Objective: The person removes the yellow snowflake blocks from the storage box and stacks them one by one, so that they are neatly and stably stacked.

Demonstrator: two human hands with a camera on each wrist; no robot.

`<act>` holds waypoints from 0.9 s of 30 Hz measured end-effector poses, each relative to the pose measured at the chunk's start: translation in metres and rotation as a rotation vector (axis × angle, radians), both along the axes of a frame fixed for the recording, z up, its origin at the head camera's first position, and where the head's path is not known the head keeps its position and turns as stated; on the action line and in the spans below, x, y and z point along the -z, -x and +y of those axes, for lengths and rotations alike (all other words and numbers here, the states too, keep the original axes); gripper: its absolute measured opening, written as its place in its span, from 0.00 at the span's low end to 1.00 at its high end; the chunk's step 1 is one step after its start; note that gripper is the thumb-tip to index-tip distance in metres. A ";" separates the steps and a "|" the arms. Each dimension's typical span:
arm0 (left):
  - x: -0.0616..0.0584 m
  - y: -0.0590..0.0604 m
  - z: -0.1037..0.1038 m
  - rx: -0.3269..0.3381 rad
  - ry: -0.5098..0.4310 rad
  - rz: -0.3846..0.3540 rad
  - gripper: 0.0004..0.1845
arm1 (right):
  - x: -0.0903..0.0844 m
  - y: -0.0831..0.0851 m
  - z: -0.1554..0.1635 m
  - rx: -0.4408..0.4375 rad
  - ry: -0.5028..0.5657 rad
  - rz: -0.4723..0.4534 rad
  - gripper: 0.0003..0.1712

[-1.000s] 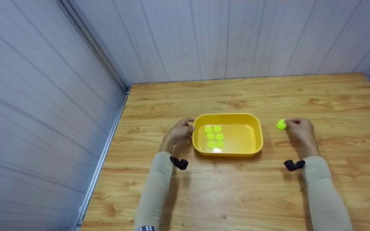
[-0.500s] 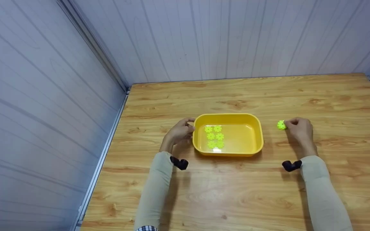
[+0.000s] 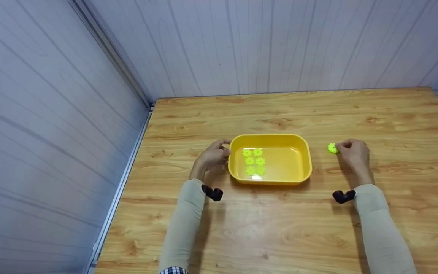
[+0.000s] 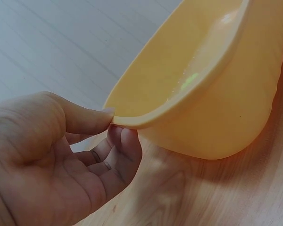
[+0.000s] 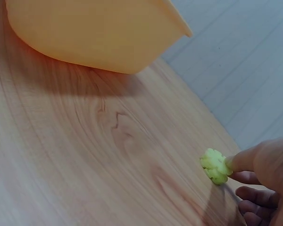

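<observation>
A yellow rectangular basin (image 3: 287,182) with rounded corners sits on the wooden table. My left hand (image 3: 210,156) pinches its left rim between thumb and fingers, as the left wrist view shows close up. Several flat, fluorescent yellow-green flower-shaped pieces (image 3: 260,162) lie in paired rows on the left part of the basin's floor. To the right of the basin, my right hand (image 3: 357,153) pinches a yellow-green flower-shaped piece (image 5: 214,165) between thumb and fingers. In the right wrist view it looks layered, perhaps two pieces together; whether it touches the table I cannot tell.
The wood-grain table (image 3: 264,228) meets a pale panelled wall (image 3: 268,49) at the back and another panelled wall (image 3: 51,125) on the left. Each wrist wears a small black device, the left one (image 3: 213,193) near the basin's front left corner.
My right hand and forearm have drifted slightly left, with the flower-shaped piece still pinched. The left hand and the basin have stayed practically in place.
</observation>
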State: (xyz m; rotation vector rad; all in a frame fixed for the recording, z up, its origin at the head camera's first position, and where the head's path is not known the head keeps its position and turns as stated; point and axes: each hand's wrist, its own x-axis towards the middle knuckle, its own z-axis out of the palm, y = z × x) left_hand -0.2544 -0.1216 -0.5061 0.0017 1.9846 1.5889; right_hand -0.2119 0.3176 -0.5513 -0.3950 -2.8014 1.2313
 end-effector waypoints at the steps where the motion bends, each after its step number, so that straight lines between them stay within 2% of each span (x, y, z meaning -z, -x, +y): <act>1: 0.000 0.000 0.000 -0.001 0.000 -0.001 0.21 | 0.000 0.000 0.000 0.001 -0.003 0.003 0.22; 9: 0.000 -0.001 0.000 0.001 -0.006 0.003 0.21 | 0.002 0.000 0.001 0.041 -0.010 -0.009 0.22; 14: 0.001 -0.001 0.000 -0.007 -0.026 -0.008 0.21 | 0.000 -0.002 0.003 0.036 0.007 -0.014 0.23; 27: 0.003 0.000 0.001 -0.015 0.008 -0.009 0.21 | -0.017 0.001 -0.002 0.035 0.064 -0.017 0.28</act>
